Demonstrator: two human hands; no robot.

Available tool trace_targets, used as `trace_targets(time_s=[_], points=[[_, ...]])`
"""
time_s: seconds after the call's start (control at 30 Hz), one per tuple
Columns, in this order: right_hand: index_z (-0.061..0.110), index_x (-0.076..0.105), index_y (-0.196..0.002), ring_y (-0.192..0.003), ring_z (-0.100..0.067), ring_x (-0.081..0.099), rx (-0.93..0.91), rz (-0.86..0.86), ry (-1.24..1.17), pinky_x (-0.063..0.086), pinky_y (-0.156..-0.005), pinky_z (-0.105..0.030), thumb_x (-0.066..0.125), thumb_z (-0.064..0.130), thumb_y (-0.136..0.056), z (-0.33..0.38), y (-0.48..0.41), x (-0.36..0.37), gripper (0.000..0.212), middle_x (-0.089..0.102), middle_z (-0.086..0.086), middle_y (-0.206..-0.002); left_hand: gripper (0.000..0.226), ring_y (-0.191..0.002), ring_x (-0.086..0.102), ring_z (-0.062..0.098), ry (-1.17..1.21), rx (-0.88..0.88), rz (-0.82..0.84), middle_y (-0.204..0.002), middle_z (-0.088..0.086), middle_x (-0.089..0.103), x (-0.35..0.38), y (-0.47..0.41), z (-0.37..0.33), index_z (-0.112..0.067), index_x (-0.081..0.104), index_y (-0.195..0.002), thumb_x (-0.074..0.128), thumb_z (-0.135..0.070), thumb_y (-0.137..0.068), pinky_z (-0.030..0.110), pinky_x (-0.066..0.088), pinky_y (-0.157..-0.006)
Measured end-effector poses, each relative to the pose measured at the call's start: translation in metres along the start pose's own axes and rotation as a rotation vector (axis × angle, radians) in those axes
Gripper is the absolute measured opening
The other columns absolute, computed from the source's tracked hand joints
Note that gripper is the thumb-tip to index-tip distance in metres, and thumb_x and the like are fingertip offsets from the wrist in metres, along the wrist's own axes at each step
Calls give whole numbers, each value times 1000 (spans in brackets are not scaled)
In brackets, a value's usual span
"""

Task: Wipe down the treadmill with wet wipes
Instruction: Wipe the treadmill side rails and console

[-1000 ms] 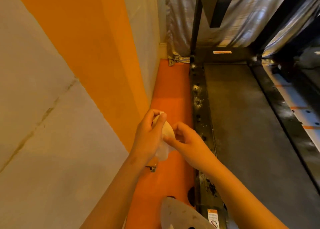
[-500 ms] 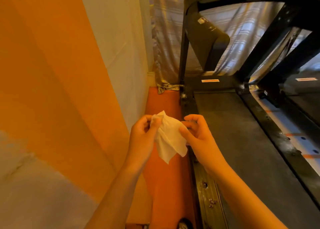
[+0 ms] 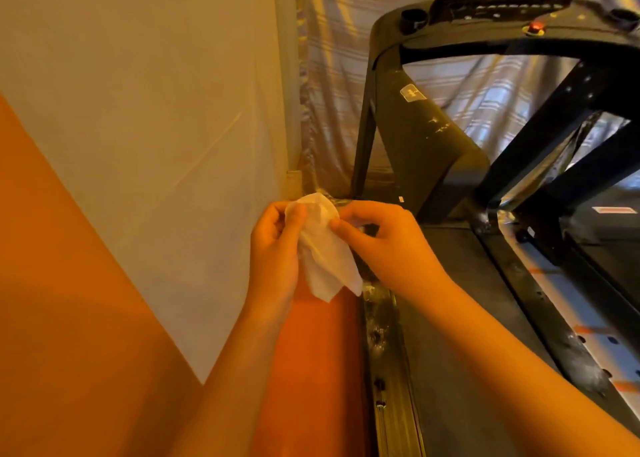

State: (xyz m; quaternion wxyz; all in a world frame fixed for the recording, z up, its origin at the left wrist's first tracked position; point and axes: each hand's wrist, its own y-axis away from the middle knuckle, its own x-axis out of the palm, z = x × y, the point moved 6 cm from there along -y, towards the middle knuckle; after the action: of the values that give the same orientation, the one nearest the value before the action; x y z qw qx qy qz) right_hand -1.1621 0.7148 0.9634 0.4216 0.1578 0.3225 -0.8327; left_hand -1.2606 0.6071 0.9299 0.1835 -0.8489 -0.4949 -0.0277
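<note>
The fingers (image 3: 297, 216) of the left hand (image 3: 275, 249) are curled, with the thumb pressed on the top left corner of a thin, white, crumpled wet wipe (image 3: 325, 252). The right hand (image 3: 389, 245) pinches the wipe's upper right edge between thumb and forefinger, its other fingers bent above. Both hands are clamped on the wipe, which is held up in the air between them.

The wipe is bunched at the top and hangs down as a loose, partly folded sheet ending in two soft points — it touches nothing but the fingers.

Below it, a narrow strip of orange floor (image 3: 311, 359) meets the left side rail (image 3: 382, 370) of the black treadmill (image 3: 426, 138). The rail is dark, studded with bolts and shows glossy smears. To its right the dark grey running belt (image 3: 467, 318) lies bare under the right forearm.

Ahead, a slim upright and a slanted black side panel with a small pale sticker rise to the console (image 3: 485, 17), where a red button (image 3: 535, 27) glows.

The pale and orange wall (image 3: 138, 127) runs close along the left forearm — the floor strip is the only room on that side. A shiny striped curtain (image 3: 332, 76) hangs behind, and another dark machine frame (image 3: 554, 117) stands to the right.
</note>
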Motion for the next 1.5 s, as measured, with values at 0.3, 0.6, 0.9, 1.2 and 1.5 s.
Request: trace_targets(time_s=[0.3, 0.6, 0.9, 1.2, 1.5], points=[[22, 65, -86, -85, -15, 66, 2, 39, 266, 56, -81, -31, 62, 28, -93, 3, -145, -50, 10, 70, -4, -91, 12, -67, 60, 2, 65, 97, -177, -79, -3, 60, 42, -113, 3, -18, 56, -92, 50, -25, -101, 19, 48, -55], [17, 63, -97, -92, -19, 63, 42, 127, 614, 53, -86, -34, 55, 27, -97, -33, -296, -90, 13, 66, -2, -98, 17, -62, 57, 0, 151, 107, -60, -71, -7, 60, 113, -272, 36, -16, 56, -85, 51, -23, -100, 17, 47, -52], [26, 50, -83, -78, -14, 61, 163, 36, 517, 57, -73, -29, 63, 17, -91, -127, -397, -105, 19, 63, -2, -88, 22, -75, 62, 16, 191, -44, 175, -76, -2, 65, 179, -396, 74, -20, 60, -83, 48, -27, -100, 31, 51, -64], [12, 67, -93, -78, -18, 62, 91, 149, 595, 52, -72, -36, 44, 79, -64, -130, -401, -86, 76, 66, -6, -87, 32, -71, 58, 20, 158, -6, 79, -69, -2, 59, 196, -423, 96, -33, 62, -67, 54, -31, -97, 39, 52, -66], [17, 54, -112, -91, -11, 57, 6, 117, 732, 46, -80, -16, 70, 34, -86, -143, -420, -89, 35, 58, 3, -107, 25, -67, 53, 8, 318, -21, -50, -71, -5, 55, 208, -444, 111, -24, 58, -75, 53, -23, -100, 26, 46, -60]])
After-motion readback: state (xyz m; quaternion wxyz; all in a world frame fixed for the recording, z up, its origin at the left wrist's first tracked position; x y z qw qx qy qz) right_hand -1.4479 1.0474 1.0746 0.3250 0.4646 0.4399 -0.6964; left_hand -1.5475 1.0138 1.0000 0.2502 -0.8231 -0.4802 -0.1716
